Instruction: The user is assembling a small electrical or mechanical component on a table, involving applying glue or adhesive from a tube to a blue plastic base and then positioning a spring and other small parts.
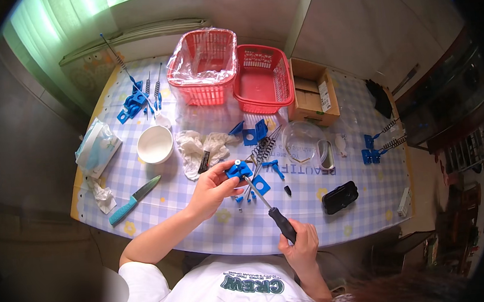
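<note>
My left hand [215, 187] is closed on a small blue plastic part [239, 169] with a white round piece on top, held above the table's front half. In my right hand [301, 243] is a screwdriver [282, 225] with a black handle, its shaft slanting up and left to the blue part. The tip meets the part near my left fingertips; exactly what it touches is too small to tell. Just beyond lie blue square plates [250, 137], black coil springs [266, 148] and a blue bracket [274, 169]. Another blue plate with a round hole [262, 185] lies beside the screwdriver shaft.
Red baskets [264, 107] and a cardboard box [329, 114] stand at the back. A white bowl [155, 145], crumpled tissue [188, 149], tissue pack [98, 148] and knife [135, 200] lie left. A clear plastic container [303, 141], black case [339, 197] and blue spring assemblies [371, 155] sit right.
</note>
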Action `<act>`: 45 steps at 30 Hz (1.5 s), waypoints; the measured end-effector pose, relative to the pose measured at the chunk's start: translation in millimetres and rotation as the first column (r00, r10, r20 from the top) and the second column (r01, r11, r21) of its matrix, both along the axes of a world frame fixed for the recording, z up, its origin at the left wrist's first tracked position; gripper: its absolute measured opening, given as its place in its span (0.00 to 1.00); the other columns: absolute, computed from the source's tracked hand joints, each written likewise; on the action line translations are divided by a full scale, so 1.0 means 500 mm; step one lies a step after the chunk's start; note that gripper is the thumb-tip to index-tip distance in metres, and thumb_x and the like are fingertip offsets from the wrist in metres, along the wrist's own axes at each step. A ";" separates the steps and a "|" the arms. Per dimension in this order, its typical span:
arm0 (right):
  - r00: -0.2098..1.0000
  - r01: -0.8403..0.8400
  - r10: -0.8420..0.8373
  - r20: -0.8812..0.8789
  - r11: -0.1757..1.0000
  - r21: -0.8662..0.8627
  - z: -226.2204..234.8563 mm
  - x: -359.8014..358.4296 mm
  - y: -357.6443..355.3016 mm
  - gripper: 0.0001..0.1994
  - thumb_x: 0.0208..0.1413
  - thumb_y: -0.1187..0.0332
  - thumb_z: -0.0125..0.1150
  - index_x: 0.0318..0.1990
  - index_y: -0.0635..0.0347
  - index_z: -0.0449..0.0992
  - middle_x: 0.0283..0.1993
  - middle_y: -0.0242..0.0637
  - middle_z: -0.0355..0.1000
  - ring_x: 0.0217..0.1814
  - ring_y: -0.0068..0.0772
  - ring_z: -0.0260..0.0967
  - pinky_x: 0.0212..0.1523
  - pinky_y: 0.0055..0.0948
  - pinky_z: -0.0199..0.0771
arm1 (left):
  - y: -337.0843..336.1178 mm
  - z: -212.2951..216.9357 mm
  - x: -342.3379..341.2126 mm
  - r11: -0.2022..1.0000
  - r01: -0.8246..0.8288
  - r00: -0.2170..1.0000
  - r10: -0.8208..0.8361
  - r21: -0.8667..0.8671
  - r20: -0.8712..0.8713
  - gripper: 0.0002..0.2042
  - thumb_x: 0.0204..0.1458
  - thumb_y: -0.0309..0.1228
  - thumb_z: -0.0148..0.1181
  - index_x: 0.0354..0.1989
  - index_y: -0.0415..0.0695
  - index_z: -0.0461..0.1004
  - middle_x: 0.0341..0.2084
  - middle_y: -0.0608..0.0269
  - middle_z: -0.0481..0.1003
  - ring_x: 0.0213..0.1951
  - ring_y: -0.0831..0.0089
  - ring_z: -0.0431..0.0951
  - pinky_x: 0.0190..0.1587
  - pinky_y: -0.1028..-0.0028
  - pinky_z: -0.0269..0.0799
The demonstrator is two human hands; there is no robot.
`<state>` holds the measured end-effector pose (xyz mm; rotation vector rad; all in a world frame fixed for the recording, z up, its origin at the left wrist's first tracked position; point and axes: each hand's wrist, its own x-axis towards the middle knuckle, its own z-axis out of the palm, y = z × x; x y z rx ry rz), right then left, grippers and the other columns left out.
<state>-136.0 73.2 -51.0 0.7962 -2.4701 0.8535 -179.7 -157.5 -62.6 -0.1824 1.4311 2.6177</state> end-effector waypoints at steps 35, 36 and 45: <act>0.986 -0.041 0.049 -0.159 0.998 0.051 -0.016 0.002 0.001 0.21 0.34 0.72 0.62 0.40 0.59 0.65 0.25 0.35 0.62 0.23 0.33 0.60 0.22 0.29 0.57 | 0.005 0.004 0.000 0.989 -0.007 0.997 -0.005 -0.148 -0.076 0.19 0.48 0.21 0.49 0.50 0.43 0.59 0.39 0.60 0.69 0.41 0.74 0.71 0.37 0.78 0.71; 0.994 -0.046 0.048 -0.100 0.999 0.024 -0.016 0.001 0.002 0.20 0.36 0.71 0.62 0.40 0.61 0.65 0.25 0.37 0.63 0.23 0.34 0.61 0.23 0.30 0.58 | 0.005 0.004 0.000 0.988 -0.007 0.995 -0.007 -0.151 -0.095 0.19 0.48 0.22 0.49 0.51 0.41 0.58 0.40 0.61 0.68 0.41 0.75 0.71 0.38 0.79 0.71; 0.905 0.092 0.059 0.421 0.940 -0.328 -0.044 0.016 0.006 0.19 0.50 0.59 0.52 0.44 0.65 0.62 0.26 0.39 0.64 0.23 0.27 0.60 0.23 0.25 0.59 | 0.004 0.007 0.006 0.982 -0.031 0.976 -0.011 -0.188 -0.216 0.20 0.49 0.20 0.47 0.53 0.41 0.56 0.42 0.61 0.66 0.44 0.75 0.69 0.41 0.77 0.70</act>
